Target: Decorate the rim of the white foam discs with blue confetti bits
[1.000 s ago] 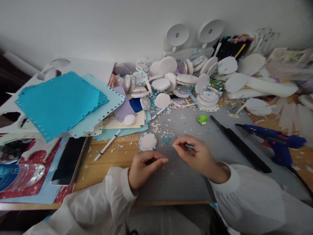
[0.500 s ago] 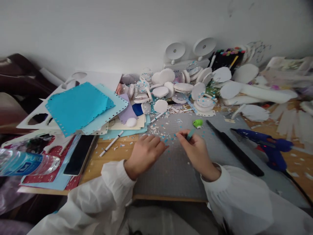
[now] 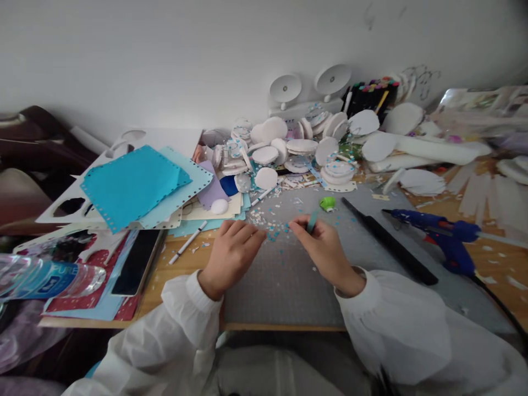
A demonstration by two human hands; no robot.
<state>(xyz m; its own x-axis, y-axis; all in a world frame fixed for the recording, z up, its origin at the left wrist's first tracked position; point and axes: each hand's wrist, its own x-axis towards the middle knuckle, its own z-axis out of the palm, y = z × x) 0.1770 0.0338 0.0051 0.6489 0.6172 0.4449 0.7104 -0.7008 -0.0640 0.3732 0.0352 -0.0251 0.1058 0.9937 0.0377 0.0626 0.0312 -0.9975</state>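
My left hand [image 3: 231, 252] lies palm down at the left edge of the grey cutting mat [image 3: 297, 286], its fingers stretched out toward a scatter of small blue and white paper scraps [image 3: 272, 231]. What lies under the palm is hidden. My right hand [image 3: 325, 248] is closed in a pinch around a short teal stick-like tool [image 3: 312, 221], whose tip points up and away from me over the scraps. The fingertips of the two hands are a short gap apart. White sleeves cover both arms.
Behind the mat is a heap of white round discs [image 3: 297, 146]. A small green object [image 3: 328, 204], a long black bar [image 3: 388, 239] and a blue glue gun [image 3: 441, 236] lie to the right. Blue perforated sheets [image 3: 132, 184], a phone [image 3: 136, 261], a water bottle [image 3: 45, 278] and a white pen [image 3: 187, 242] lie to the left.
My left hand went from a pinch to lying flat, moving forward over the spot where a blue-rimmed white disc lay. My right hand turned the teal tool upward. The view shifted left and back.
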